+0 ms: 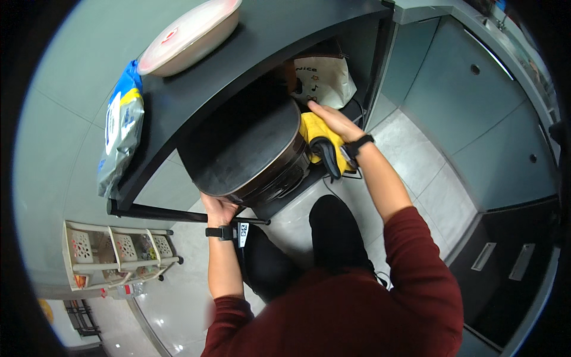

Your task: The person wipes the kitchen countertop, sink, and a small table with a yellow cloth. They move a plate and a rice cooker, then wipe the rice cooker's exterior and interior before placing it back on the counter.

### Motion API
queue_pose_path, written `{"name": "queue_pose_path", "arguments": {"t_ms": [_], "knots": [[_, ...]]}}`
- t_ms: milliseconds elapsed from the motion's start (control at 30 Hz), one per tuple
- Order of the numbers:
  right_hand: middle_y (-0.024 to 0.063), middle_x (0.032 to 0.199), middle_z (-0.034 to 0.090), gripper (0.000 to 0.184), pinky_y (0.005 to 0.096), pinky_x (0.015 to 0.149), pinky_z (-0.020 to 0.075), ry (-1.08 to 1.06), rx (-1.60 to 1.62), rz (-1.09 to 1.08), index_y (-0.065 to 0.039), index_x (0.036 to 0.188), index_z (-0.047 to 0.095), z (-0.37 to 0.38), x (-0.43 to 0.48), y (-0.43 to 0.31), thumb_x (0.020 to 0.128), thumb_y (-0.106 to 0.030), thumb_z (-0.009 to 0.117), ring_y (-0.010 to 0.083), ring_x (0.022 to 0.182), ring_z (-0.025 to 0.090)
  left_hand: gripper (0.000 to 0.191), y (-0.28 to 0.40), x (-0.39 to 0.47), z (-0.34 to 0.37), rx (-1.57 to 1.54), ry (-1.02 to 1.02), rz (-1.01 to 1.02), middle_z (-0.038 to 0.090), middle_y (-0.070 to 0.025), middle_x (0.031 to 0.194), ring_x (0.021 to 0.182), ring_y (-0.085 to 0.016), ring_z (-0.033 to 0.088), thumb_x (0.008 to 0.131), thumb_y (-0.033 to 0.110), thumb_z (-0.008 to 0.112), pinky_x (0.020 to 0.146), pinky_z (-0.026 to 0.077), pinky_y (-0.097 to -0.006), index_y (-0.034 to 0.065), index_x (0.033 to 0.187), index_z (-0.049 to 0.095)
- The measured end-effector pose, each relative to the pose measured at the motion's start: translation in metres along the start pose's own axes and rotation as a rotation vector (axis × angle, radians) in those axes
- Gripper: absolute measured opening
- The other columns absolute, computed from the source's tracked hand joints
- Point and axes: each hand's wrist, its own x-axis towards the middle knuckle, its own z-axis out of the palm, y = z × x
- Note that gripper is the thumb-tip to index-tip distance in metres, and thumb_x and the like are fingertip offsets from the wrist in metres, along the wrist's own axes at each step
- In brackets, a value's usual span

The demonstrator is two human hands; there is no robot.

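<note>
A large dark round appliance with a flat top, perhaps an electric griddle, (272,172) sits partly inside the lower level of a black shelf unit. My left hand (218,209) supports it from below at its near left edge. At its right side is my right hand (332,119), resting against a yellow cloth or glove with black trim (324,140); whether the fingers press on the appliance itself is hard to tell. Behind that hand stands a white printed bag (323,80) on the same level.
On the black shelf top (285,26) stand a lidded bowl (192,35) and a wipes-like packet (122,129). A black bar (178,215) crosses low at left. A plastic rack (120,254) is at left, grey cabinets (473,85) at right. Cables lie near the floor.
</note>
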Motion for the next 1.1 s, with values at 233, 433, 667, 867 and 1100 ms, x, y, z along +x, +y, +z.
{"name": "queue_pose_path", "arguments": {"t_ms": [233,433,667,867,1100], "knots": [[0.0054,0.113,0.067,0.056,0.0235,0.087,0.0472,-0.300,0.557,-0.072,0.001,0.121,0.063,0.034,0.017,0.018,0.095,-0.049,0.057,0.0129,0.097,0.063,0.065,-0.001,-0.012,0.016,-0.002,0.034,-0.060,0.053,-0.0096,0.139,0.126,-0.031,0.050,0.095,0.055,0.048,0.107,0.039,-0.0502,0.0036,0.134,0.052],[0.0027,0.110,0.066,0.056,0.0256,0.087,0.0463,-0.311,0.220,-0.061,0.000,0.122,0.063,0.025,-0.065,0.020,0.100,-0.049,0.047,0.0107,0.096,0.059,0.056,-0.051,-0.074,-0.042,0.013,0.007,0.073,0.055,-0.0098,0.136,0.124,-0.029,0.052,0.099,0.046,0.048,0.105,0.042,-0.0457,0.0029,0.135,0.049],[0.0066,0.114,0.062,0.040,0.0266,0.093,0.0455,0.002,-0.042,-0.187,0.003,0.119,0.059,0.039,-0.186,0.072,0.102,-0.033,0.049,0.0125,0.105,0.057,0.064,-0.113,-0.148,-0.135,0.069,-0.123,-0.040,0.041,-0.0102,0.150,0.133,-0.031,0.041,0.101,0.049,0.040,0.111,0.036,-0.0461,0.0057,0.148,0.033],[0.0113,0.129,0.058,0.041,0.0307,0.108,0.0329,0.167,0.014,-0.102,-0.003,0.126,0.063,0.053,-0.194,0.060,0.102,-0.031,0.045,0.0219,0.129,0.043,0.061,-0.099,-0.162,-0.142,0.140,-0.132,-0.211,0.044,-0.0126,0.146,0.131,-0.029,0.044,0.098,0.033,0.054,0.107,0.040,-0.0433,0.0045,0.147,0.031],[0.0095,0.143,0.050,0.039,0.0335,0.113,0.0265,0.002,-0.133,0.003,-0.003,0.124,0.065,0.055,-0.223,-0.007,0.099,-0.028,0.048,0.0269,0.141,0.030,0.078,-0.045,-0.212,-0.096,0.348,-0.097,-0.391,0.038,-0.0139,0.148,0.133,-0.029,0.041,0.090,0.030,0.064,0.109,0.037,-0.0430,0.0054,0.149,0.018]]}}
